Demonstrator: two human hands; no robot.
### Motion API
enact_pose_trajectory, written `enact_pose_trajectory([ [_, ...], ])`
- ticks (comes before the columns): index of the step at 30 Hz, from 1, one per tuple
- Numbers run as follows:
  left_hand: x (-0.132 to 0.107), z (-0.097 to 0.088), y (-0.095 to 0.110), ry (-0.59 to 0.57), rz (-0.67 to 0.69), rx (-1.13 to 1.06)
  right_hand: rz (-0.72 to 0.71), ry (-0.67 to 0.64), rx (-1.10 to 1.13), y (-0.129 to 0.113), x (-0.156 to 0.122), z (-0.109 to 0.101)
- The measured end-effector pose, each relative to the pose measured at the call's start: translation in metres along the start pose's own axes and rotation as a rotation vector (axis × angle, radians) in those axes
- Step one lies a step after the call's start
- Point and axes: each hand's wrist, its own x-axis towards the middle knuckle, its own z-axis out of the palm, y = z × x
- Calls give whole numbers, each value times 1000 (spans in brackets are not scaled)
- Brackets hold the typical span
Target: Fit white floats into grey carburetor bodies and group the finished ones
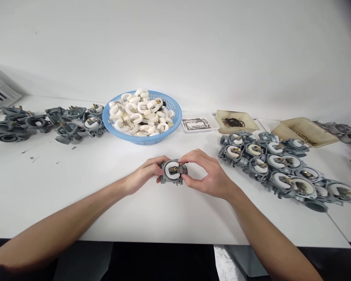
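A grey metal carburetor body is held just above or on the white table, its open bowl side facing up. Inside it lies a white ring-shaped float around brass parts. My left hand grips the left side of the body, fingers behind and thumb in front. At the right end, by the float's hinge, my right hand has thumb and forefinger closed on the body's edges. Whether a small pin sits between those fingertips cannot be seen.
A blue basket heaped with white floats stands behind my hands. To its right are a white tray of thin pins, a bin of black rings and a bin of brass parts. Carburetors lie left and right.
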Motion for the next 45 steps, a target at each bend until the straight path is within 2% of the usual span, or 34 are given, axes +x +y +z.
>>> enact_pose_trajectory([
  [15, -1, 0, 2, 1, 1, 45, -24, 19, 58, 3, -1, 4],
  [25, 0, 1, 3, -22, 11, 42, -34, 44, 54, 3, 0, 5],
  [32, 1, 1, 0, 3, 21, 46, -37, 57, 17, 4, -1, 5],
  [34, 1, 1, 0, 7, 19, 48, -12, 20, -12, 4, -2, 4],
  [39, 0, 0, 1, -8, 16, 70, 98, -184, -64, 1, -3, 5],
  [45, -2, 1, 6, -36, 2, 124, 79, -186, -94, 2, -1, 8],
])
